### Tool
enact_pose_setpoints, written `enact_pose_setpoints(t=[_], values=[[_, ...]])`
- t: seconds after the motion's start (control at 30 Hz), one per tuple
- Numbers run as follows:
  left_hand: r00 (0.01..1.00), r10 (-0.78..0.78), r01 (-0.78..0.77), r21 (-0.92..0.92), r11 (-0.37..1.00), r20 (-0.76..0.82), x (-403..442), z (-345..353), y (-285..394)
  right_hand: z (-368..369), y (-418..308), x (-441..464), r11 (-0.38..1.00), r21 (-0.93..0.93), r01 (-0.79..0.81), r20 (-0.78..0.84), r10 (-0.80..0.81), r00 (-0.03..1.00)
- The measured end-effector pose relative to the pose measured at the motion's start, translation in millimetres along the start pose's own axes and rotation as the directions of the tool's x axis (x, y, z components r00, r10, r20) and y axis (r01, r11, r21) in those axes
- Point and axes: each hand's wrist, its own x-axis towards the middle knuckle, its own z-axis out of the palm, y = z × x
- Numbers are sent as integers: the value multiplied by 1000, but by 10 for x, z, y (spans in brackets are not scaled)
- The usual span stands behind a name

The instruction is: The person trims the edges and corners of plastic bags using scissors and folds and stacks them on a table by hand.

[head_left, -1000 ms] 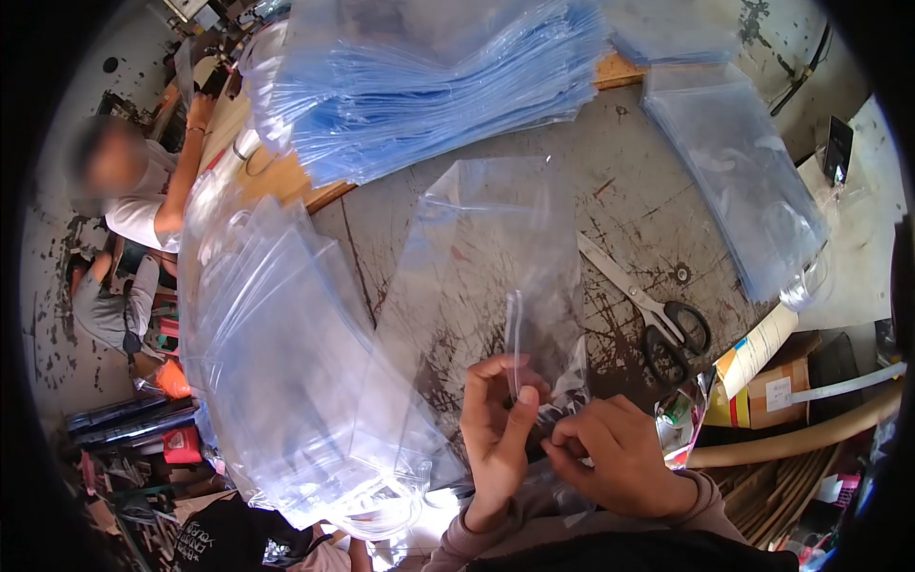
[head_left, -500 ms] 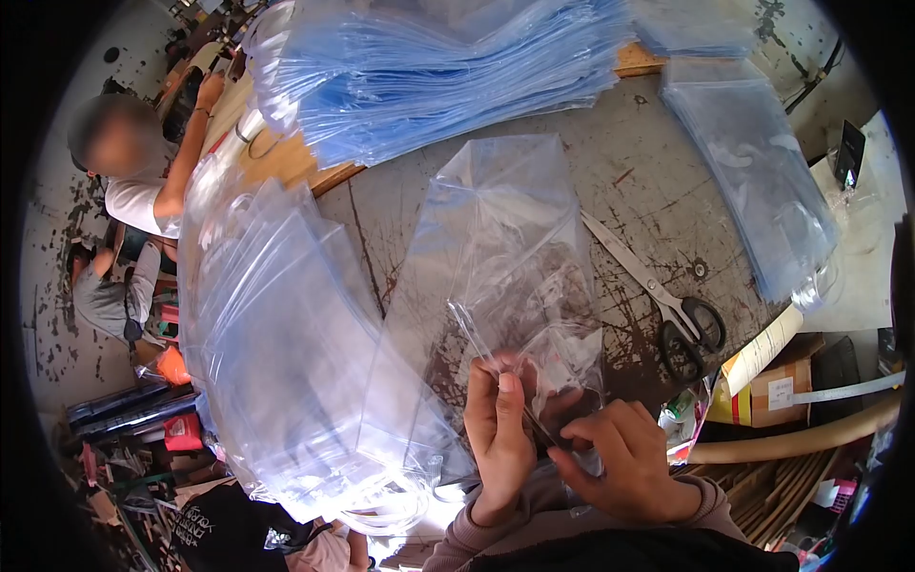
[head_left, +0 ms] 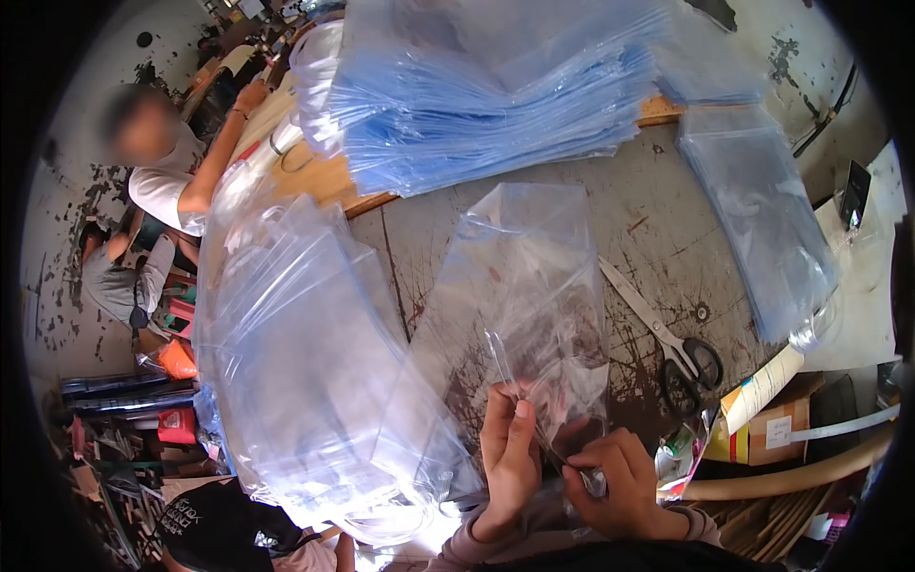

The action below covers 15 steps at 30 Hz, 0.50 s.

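Scissors [head_left: 658,327] now appear lower in view, beside the held clear bag [head_left: 534,253]

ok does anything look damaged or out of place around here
The tabletop is badly scratched, with dark worn patches. The plastic bags on the left are fanned out unevenly, unlike the neater stack on the right. The wall has dark blotches. I see no obvious spill.

The far worker's face [head_left: 143,124] is blurred, and the cap's lettering [head_left: 181,516] seems too small to read.
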Motion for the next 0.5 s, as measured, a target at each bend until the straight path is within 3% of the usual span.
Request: enact_pose_setpoints(t=[0.1, 0.5], values=[[1000, 17, -16, 34, 999, -24, 9, -61, -55, -1, 37, -7, 994, 104, -37, -44, 42, 998], [992, 129, -130, 165, 978, 11, 7, -73, -99, -143, 55, -34, 974, 148, -169, 0, 171, 985]])
